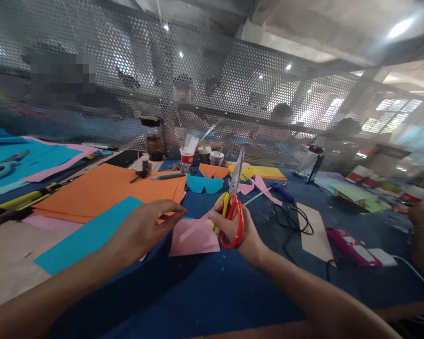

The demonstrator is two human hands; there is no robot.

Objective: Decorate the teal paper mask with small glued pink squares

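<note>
My right hand [242,230] grips a pair of scissors [235,202] with one red and one yellow handle loop; the blades point up and lie together. To its left, my left hand [148,226] has thumb and fingers pinched together; whether anything small is between the tips I cannot make out. Below and between both hands lies a pink paper piece [194,239]. A blue paper strip [92,235] extends under my left forearm. Beyond the hands are a cut blue paper shape [205,184], an orange one [212,171] and a yellow one [242,174].
Orange sheets [102,193] lie left, with a teal-handled pair of scissors [3,169] farther out. Paper cups [187,156] and a dark jar [152,139] stand by the perforated screen [215,103]. Right are a glue gun [283,192], its cable and a magenta power strip [353,247]. Another person's hand [422,216] shows.
</note>
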